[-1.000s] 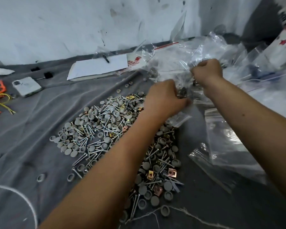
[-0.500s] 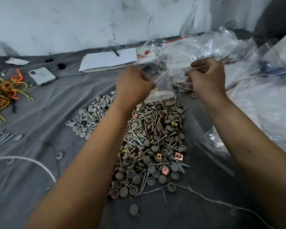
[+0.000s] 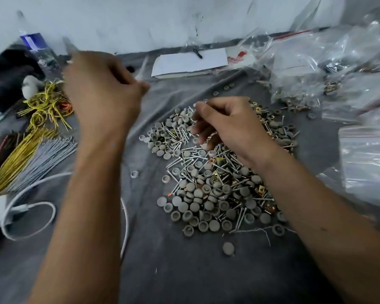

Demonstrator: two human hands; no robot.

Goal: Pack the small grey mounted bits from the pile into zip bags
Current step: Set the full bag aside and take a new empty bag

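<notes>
Over the pile (image 3: 219, 172) of grey mounted bits on the cloth, our right hand (image 3: 226, 126) curls, pinching bits; left of it, our left hand (image 3: 103, 93) pinches a blurred clear bag (image 3: 140, 69). Filled bags (image 3: 305, 69) lie beyond; most remains unpacked.

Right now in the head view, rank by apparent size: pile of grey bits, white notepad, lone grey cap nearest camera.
1. pile of grey bits, partly behind the right hand
2. white notepad, though farther away
3. lone grey cap
</notes>
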